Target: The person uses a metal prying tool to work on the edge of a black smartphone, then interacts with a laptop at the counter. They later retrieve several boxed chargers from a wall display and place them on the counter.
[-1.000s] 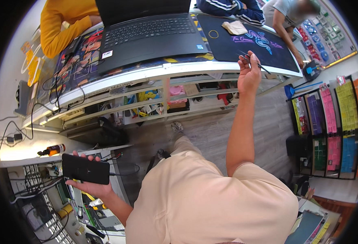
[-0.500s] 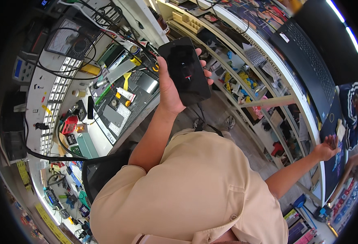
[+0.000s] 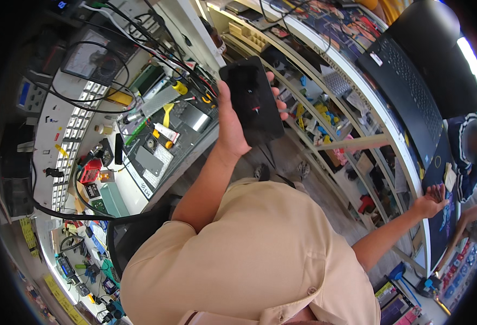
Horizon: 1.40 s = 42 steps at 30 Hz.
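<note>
My left hand (image 3: pixel 231 122) is wrapped round a black smartphone (image 3: pixel 252 100), thumb along one long side and fingertips over the other. Its screen is dark apart from a small battery symbol with a red mark. A thin dark cable (image 3: pixel 270 156) shows below the phone's lower end; I cannot tell whether it is plugged in. Far out to the right, my right hand (image 3: pixel 432 203) rests at the counter edge with its fingers curled together. What they hold, if anything, is too small to make out. A pale, flat item (image 3: pixel 450 177) lies just beyond that hand.
To the left, a cluttered workbench bears an analog multimeter (image 3: pixel 89 59), a white tube (image 3: pixel 166 132) and loose cables. On the right counter stands an open laptop (image 3: pixel 406 92), above shelves (image 3: pixel 352 142) full of small parts. Other people are at the far right.
The phone and my left hand sit slightly further right and lower in the picture. My right hand appears a little higher and further left, its fingers still curled.
</note>
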Motion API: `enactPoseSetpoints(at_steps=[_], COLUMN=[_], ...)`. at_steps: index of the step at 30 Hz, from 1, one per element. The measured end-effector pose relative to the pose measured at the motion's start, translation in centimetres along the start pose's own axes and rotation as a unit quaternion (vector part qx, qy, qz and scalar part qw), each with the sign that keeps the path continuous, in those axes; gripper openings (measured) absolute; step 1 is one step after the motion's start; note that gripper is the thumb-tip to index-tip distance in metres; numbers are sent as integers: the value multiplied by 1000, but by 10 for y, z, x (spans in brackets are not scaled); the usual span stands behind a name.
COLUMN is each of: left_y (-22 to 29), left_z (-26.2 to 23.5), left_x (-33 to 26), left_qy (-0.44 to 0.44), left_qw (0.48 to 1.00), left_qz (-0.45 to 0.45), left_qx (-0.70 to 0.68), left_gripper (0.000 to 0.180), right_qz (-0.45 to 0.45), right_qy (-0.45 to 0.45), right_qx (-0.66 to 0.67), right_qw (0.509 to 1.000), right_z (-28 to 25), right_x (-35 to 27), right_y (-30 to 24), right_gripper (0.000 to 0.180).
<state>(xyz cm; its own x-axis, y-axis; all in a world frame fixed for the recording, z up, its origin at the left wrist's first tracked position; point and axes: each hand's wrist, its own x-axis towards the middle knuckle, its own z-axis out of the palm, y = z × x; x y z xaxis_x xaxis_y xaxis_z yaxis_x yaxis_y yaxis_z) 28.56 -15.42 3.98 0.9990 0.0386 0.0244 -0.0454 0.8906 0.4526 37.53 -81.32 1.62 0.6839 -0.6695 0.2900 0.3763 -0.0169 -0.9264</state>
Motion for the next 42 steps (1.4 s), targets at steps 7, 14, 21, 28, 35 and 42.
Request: enactPoseSetpoints(at_steps=[7, 14, 21, 28, 35, 42], left_y=[0, 9, 13, 12, 10, 10], left_z=[-2, -5, 0, 5, 2, 0], left_x=[-1, -6, -8, -3, -7, 3], left_qy=[32, 6, 8, 5, 27, -12], left_qw=[999, 1000, 999, 1000, 999, 1000], left_qz=[-19, 0, 13, 1, 14, -7], left_qx=[10, 17, 33, 17, 19, -5], left_gripper=[106, 105, 105, 105, 107, 108], right_qz=[53, 50, 49, 61, 54, 32], right_qy=[15, 28, 32, 53, 5, 15], right_qx=[38, 58, 55, 58, 56, 32], right_qw=[998, 997, 997, 995, 997, 999], right_z=[-20, 2, 7, -2, -3, -1], right_x=[9, -7, -6, 1, 3, 1], right_y=[16, 5, 6, 8, 16, 3], right_gripper=[62, 57, 56, 59, 62, 61])
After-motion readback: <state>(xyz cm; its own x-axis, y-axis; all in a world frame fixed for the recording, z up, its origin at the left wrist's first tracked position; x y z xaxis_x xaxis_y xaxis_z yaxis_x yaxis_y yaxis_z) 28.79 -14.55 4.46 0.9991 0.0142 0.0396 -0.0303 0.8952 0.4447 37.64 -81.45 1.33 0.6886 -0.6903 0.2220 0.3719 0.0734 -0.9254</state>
